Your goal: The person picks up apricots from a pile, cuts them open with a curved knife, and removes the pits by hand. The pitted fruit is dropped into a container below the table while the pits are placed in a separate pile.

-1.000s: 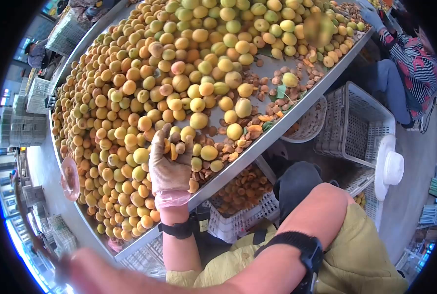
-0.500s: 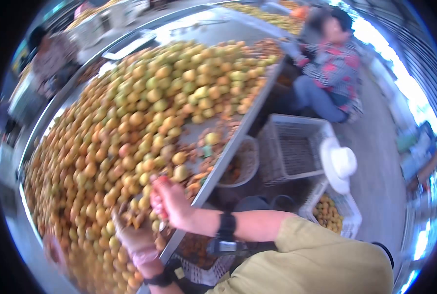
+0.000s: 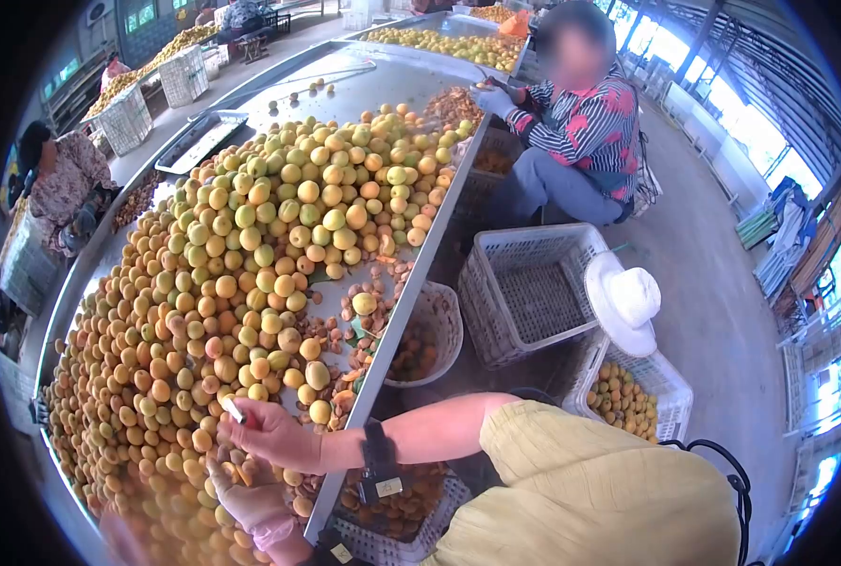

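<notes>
Reaching left, right hand (image 3: 274, 436) — fingers (image 3: 251, 422) pinching a small blade (image 3: 235, 410) — sits above gloved left hand (image 3: 249, 500) curled round an apricot (image 3: 241, 474).

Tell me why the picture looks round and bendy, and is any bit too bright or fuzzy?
Head view: the fish-eye lens curves the straight table edge and blackens the corners; daylight through the openings on the right is washed out; the gloved left hand at the bottom is a little blurred; the fruit in the middle looks sharp.
</notes>
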A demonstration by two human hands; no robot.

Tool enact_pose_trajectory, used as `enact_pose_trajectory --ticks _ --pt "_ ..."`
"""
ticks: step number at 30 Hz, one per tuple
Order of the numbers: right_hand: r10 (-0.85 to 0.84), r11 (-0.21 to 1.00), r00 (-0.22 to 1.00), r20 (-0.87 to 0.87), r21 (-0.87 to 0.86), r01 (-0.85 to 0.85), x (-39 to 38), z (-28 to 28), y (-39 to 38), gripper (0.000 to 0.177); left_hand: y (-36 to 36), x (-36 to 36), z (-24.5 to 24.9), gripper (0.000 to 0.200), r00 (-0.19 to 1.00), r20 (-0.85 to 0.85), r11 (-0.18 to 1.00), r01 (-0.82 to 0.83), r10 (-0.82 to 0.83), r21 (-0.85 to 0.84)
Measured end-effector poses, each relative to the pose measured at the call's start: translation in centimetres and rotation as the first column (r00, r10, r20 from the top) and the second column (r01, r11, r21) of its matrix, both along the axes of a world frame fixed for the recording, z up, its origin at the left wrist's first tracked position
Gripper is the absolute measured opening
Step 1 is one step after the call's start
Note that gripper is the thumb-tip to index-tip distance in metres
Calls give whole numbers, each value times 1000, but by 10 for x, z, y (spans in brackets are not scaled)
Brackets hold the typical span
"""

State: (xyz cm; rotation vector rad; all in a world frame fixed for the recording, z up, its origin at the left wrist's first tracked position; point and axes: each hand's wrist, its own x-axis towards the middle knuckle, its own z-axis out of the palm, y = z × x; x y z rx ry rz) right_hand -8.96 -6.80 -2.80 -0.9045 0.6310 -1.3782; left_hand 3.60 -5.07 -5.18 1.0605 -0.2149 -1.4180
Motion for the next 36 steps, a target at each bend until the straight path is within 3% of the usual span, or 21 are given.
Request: enact_pose_trajectory --ticks 1,5,7,9,11,12,15,16,17,19,20,22,23,25,28,36 --pt "-39 995 999 2 89 39 -8 6 2 21 0 -2 7 33 987 -162 997 15 -3 73" --pt "-193 970 967 166 183 162 -13 -8 16 24 1 -12 12 29 993 -106 995 -37 46 88" --pt "-235 958 956 178 206 197 -13 -13 27 25 7 -22 14 29 973 225 999 -42 47 -27" --pt "-178 961 963 200 247 127 -14 -12 35 21 10 -28 30 28 985 150 996 -84 81 14" --pt "-184 962 967 177 236 139 -11 -8 33 21 8 -20 22 29 992 -111 998 -48 52 41" --pt "-175 966 965 194 222 130 -10 -4 30 21 7 -23 9 28 982 185 998 -26 35 -51" --pt "-172 973 962 212 189 132 -7 4 13 21 2 -19 -11 26 985 161 996 -47 58 -75" --pt "-145 980 965 219 163 111 -7 6 6 22 3 -18 -25 24 952 302 985 0 53 -173" --pt "-117 987 968 223 138 87 -8 8 1 22 -3 -7 -36 26 986 164 997 23 -10 -76" --pt "-150 982 969 196 147 122 -8 13 -4 22 4 -12 4 45 950 -306 992 95 -65 83" --pt "-170 979 969 178 141 145 -9 12 -6 23 4 -19 1 45 947 -315 992 99 -69 79" --pt "-190 977 968 161 126 171 -11 1 -9 24 5 -24 -7 37 999 -15 998 50 -49 46" --pt "-194 976 967 164 129 174 -15 -1 -11 24 4 -24 -5 37 999 -12 997 53 -53 49" --pt "-205 976 946 252 125 179 -22 -5 -14 25 3 -24 1 32 973 -199 982 145 -120 118" --pt "-243 961 936 256 193 197 -31 -2 -16 26 4 -33 10 32 987 -156 983 75 -48 168" --pt "-240 957 929 280 226 179 -42 -2 -15 26 7 -31 6 34 977 -193 980 125 -94 154"
